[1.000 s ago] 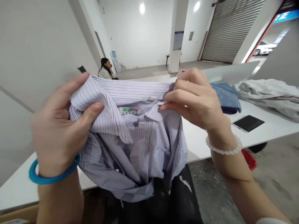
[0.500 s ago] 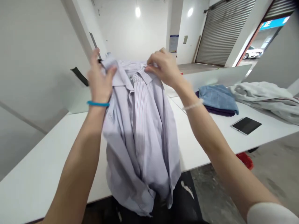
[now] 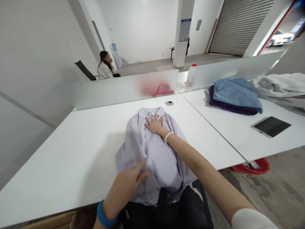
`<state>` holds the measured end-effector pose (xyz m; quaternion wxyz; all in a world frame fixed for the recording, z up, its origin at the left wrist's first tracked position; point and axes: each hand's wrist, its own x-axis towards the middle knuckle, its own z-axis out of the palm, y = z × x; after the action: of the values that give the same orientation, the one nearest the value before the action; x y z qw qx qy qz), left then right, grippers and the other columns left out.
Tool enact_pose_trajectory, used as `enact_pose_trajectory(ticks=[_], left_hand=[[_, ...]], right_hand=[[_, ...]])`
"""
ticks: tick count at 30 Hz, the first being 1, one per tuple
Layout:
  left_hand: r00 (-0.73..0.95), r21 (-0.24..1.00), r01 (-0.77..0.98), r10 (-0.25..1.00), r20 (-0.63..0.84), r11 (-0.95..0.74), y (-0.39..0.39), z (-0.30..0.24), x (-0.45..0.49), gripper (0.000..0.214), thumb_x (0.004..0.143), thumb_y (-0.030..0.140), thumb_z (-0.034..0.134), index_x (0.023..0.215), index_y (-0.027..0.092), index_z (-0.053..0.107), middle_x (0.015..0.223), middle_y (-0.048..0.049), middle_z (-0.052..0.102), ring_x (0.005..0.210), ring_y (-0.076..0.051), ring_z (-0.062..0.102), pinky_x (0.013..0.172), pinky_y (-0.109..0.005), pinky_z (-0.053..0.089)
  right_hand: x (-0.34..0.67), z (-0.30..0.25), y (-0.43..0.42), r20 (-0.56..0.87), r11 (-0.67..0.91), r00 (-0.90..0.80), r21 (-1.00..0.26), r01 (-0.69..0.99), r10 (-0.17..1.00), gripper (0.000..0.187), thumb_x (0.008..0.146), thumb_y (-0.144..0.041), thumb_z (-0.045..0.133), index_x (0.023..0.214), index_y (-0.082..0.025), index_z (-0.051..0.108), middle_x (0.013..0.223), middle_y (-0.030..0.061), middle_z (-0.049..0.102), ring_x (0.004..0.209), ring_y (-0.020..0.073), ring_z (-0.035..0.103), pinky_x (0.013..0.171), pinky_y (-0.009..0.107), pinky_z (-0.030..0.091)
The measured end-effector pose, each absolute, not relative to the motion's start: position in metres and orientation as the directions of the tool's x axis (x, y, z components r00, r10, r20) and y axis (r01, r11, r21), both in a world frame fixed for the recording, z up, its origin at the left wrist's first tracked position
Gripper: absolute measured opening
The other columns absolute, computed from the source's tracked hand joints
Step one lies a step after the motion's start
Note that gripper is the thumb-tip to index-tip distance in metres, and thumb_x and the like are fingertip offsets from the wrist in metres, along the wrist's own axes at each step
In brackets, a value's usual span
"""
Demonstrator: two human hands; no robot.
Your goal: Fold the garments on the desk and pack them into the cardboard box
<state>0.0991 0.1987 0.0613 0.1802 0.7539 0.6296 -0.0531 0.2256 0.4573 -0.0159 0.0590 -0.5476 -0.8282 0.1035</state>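
A pale striped button-up shirt (image 3: 164, 162) lies on the white table, collar toward the far side, its hem hanging over the near edge by my lap. My right hand (image 3: 154, 124) rests on the upper front just below the collar, fingers spread flat. Over the lower left part of the shirt is my left hand (image 3: 130, 183), with index finger and thumb held apart. Its other fingers are mostly hidden behind the hand, and nothing shows in its grip.
Right of the seam are folded blue and purple clothes (image 3: 234, 97), a pale fabric heap (image 3: 282, 87) and a tablet (image 3: 271, 126). A frosted divider (image 3: 114, 90) lines the back. Below the table edge is a red-lined bin (image 3: 257, 168). A person (image 3: 106, 66) sits beyond the divider.
The shirt, held up by its collar in both hands before, has come down onto the table. Both hands have let go of the collar; the left has moved toward the hem.
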Motion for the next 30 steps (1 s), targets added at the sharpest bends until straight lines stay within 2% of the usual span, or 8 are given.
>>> enact_pose_trajectory(ticks=[3, 6, 12, 16, 21, 25, 28, 30], left_hand=[[0.209, 0.25, 0.96, 0.916, -0.343, -0.125, 0.18, 0.035, 0.104, 0.052, 0.096, 0.036, 0.033, 0.147, 0.027, 0.026, 0.096, -0.0063, 0.072, 0.085, -0.024, 0.068, 0.068, -0.032, 0.049], [0.221, 0.283, 0.951, 0.915, -0.336, -0.126, 0.175, 0.023, 0.108, 0.051, 0.097, 0.036, 0.032, 0.147, 0.028, 0.026, 0.101, -0.0047, 0.071, 0.089, -0.023, 0.068, 0.07, -0.033, 0.049], [0.255, 0.239, 0.952, 0.924, -0.284, -0.19, 0.189, 0.022, 0.123, 0.042, 0.094, 0.049, 0.036, 0.12, 0.022, 0.056, 0.094, -0.0045, 0.072, 0.086, -0.026, 0.069, 0.067, -0.032, 0.048], [0.188, 0.157, 0.977, 0.94, -0.284, -0.148, 0.194, 0.028, 0.138, 0.053, 0.089, 0.058, 0.04, 0.118, 0.015, 0.055, 0.089, -0.0093, 0.072, 0.084, -0.029, 0.069, 0.065, -0.034, 0.048], [0.103, 0.051, 0.995, 0.909, -0.404, -0.09, 0.185, 0.036, 0.16, 0.041, 0.09, 0.047, 0.047, 0.108, 0.013, 0.062, 0.085, -0.0144, 0.071, 0.082, -0.029, 0.069, 0.066, -0.034, 0.048], [0.126, 0.077, 0.992, 0.896, -0.426, -0.103, 0.184, 0.032, 0.171, 0.032, 0.095, 0.031, 0.035, 0.099, 0.018, 0.065, 0.084, -0.0116, 0.071, 0.081, -0.028, 0.069, 0.064, -0.034, 0.048], [0.181, 0.199, 0.974, 0.902, -0.393, -0.109, 0.188, 0.03, 0.167, 0.033, 0.095, 0.027, 0.032, 0.093, 0.02, 0.065, 0.076, -0.008, 0.071, 0.074, -0.025, 0.069, 0.061, -0.033, 0.046], [0.255, 0.442, 0.894, 0.892, -0.374, -0.071, 0.189, 0.033, 0.151, 0.035, 0.094, 0.037, 0.036, 0.077, 0.02, 0.062, 0.064, -0.0039, 0.067, 0.064, -0.02, 0.066, 0.058, -0.029, 0.045]], right_hand=[[0.221, -0.025, 0.468, 0.031, 0.413, -0.417, -0.221, 0.884, 0.909, 0.059, 0.095, -0.055, 0.022, 0.148, -0.03, 0.025, 0.157, 0.0118, 0.017, 0.143, 0.041, 0.001, 0.106, 0.068, 0.005], [0.221, -0.026, 0.48, 0.029, 0.428, -0.432, -0.207, 0.88, 0.901, 0.057, 0.095, -0.052, 0.022, 0.148, -0.031, 0.025, 0.157, 0.0099, 0.016, 0.143, 0.04, 0.002, 0.107, 0.066, 0.006], [0.222, -0.024, 0.504, -0.015, 0.45, -0.463, -0.212, 0.868, 0.886, 0.058, 0.095, -0.052, 0.019, 0.149, -0.031, 0.021, 0.158, 0.0074, 0.013, 0.144, 0.0373, 0.0, 0.108, 0.065, 0.003], [0.222, -0.023, 0.52, -0.024, 0.456, -0.471, -0.217, 0.863, 0.882, 0.058, 0.095, -0.051, 0.019, 0.15, -0.031, 0.021, 0.158, 0.0066, 0.012, 0.144, 0.037, -0.001, 0.109, 0.064, 0.003], [0.223, -0.022, 0.537, -0.026, 0.458, -0.474, -0.217, 0.862, 0.88, 0.058, 0.095, -0.052, 0.019, 0.149, -0.033, 0.02, 0.158, 0.0057, 0.012, 0.144, 0.0365, -0.001, 0.109, 0.064, 0.004], [0.223, -0.022, 0.546, -0.022, 0.456, -0.472, -0.222, 0.862, 0.881, 0.058, 0.095, -0.051, 0.019, 0.149, -0.032, 0.02, 0.158, 0.0059, 0.012, 0.144, 0.036, -0.001, 0.109, 0.064, 0.002], [0.224, -0.023, 0.55, -0.019, 0.455, -0.47, -0.219, 0.863, 0.883, 0.058, 0.095, -0.05, 0.019, 0.149, -0.031, 0.02, 0.158, 0.0059, 0.012, 0.144, 0.0361, -0.001, 0.109, 0.064, 0.002], [0.224, -0.024, 0.552, -0.011, 0.457, -0.471, -0.223, 0.861, 0.882, 0.058, 0.095, -0.05, 0.019, 0.149, -0.031, 0.021, 0.158, 0.006, 0.012, 0.144, 0.0364, -0.001, 0.109, 0.064, 0.003]])
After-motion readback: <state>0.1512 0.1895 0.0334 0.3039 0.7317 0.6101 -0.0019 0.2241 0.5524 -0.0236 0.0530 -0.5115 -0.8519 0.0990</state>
